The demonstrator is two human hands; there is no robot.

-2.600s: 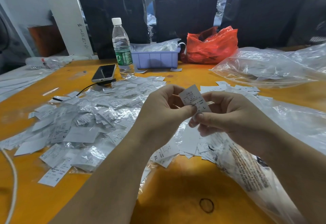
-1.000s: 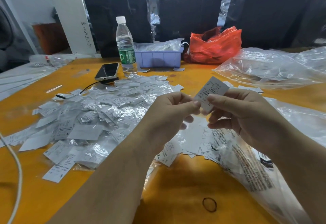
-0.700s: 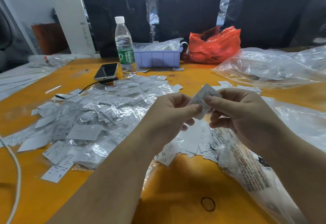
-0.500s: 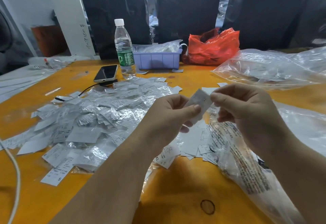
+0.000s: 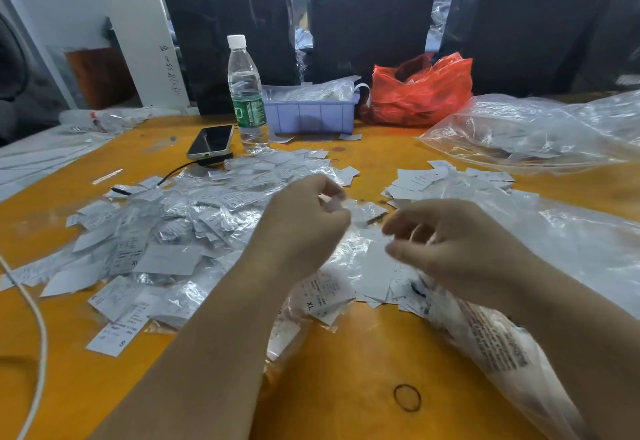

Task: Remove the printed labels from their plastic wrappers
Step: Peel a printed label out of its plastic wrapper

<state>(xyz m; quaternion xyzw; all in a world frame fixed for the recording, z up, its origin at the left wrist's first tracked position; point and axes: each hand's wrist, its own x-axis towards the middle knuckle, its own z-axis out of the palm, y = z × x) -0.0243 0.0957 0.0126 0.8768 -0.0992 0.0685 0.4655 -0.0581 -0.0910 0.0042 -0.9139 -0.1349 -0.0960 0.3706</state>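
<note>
On the orange table (image 5: 346,387) lies a wide heap of small printed labels in clear plastic wrappers (image 5: 173,225), left of my hands. Bare white labels (image 5: 375,266) are spread under my hands, and more bare labels (image 5: 426,176) lie further back. My left hand (image 5: 304,225) is curled and pinches a small crumpled clear wrapper (image 5: 332,199) at its fingertips. My right hand (image 5: 453,245) hovers beside it, motion-blurred, thumb and fingers apart with nothing visible between them.
A large clear bag (image 5: 561,249) lies under my right forearm and another clear bag (image 5: 536,131) sits at back right. Behind the heap stand a water bottle (image 5: 246,93), a phone (image 5: 210,141), a purple bin (image 5: 311,115) and a red bag (image 5: 419,93). A rubber band (image 5: 407,397) and a white cable (image 5: 40,335) lie near the table's front.
Both hands held one wrapped label between them. Now they have come apart and dropped lower; the label has left my right hand, and my left keeps a bit of clear wrapper.
</note>
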